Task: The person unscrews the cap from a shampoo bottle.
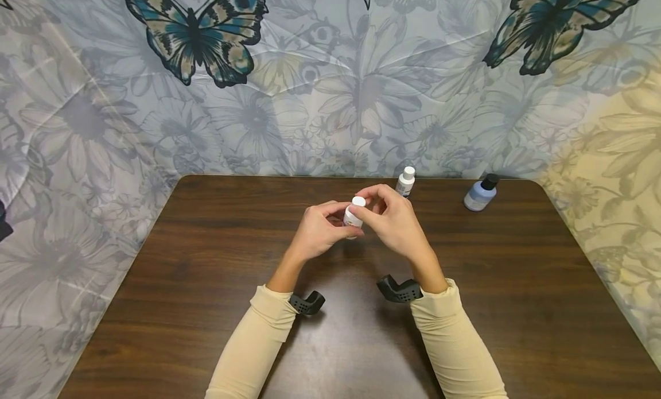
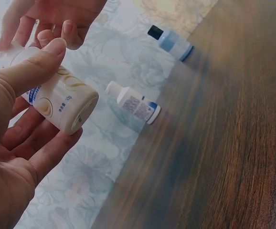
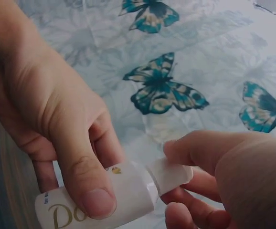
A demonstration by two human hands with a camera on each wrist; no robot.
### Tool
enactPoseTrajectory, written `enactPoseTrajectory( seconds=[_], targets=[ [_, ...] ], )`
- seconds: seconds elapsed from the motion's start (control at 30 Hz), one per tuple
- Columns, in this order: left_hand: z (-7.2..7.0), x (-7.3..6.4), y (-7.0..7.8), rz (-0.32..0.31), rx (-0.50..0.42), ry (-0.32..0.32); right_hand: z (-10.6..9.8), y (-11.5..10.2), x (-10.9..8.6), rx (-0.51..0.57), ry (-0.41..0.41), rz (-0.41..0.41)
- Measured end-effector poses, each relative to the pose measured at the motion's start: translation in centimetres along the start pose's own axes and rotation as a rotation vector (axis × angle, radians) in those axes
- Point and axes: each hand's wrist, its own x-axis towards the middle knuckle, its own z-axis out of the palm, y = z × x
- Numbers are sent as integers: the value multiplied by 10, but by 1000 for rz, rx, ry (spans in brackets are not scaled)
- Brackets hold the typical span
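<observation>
A small white bottle (image 1: 353,217) with gold lettering is held up over the far part of the table, tilted in both wrist views. My left hand (image 1: 321,229) grips its body, the thumb on one side and fingers on the other. At the top, my right hand (image 1: 393,218) pinches the white cap (image 3: 173,174) between thumb and fingers. The cap sits on the bottle's neck. In the left wrist view the bottle's base (image 2: 84,112) faces outward, while the cap end is partly hidden by the left thumb.
Behind my right hand, a second white bottle (image 1: 405,182) stands near the table's back edge. A light blue bottle (image 1: 480,194) with a black cap stands farther right. The brown wooden table (image 1: 206,284) meets a butterfly-printed cloth (image 1: 361,100) at the back.
</observation>
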Motion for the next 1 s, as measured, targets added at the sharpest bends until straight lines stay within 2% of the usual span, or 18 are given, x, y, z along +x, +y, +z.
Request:
enactPoseTrajectory(
  seconds=[0.2, 0.4, 0.63, 0.87, 1.0],
  targets=[
    [-1, 0, 1, -3, -10, 1, -1, 0, 0, -25, -28, -54],
    [-1, 0, 0, 3, 9, 3, 1, 0, 1, 10, 1, 4],
    [-1, 0, -1, 11, 11, 4, 1, 0, 0, -3, -9, -45],
    [-1, 0, -2, 16, -11, -1, 2, 0, 0, 13, 14, 8],
    [0, 0, -3, 13, -10, -2, 3, 2, 0, 18, 20, -7]
  ],
)
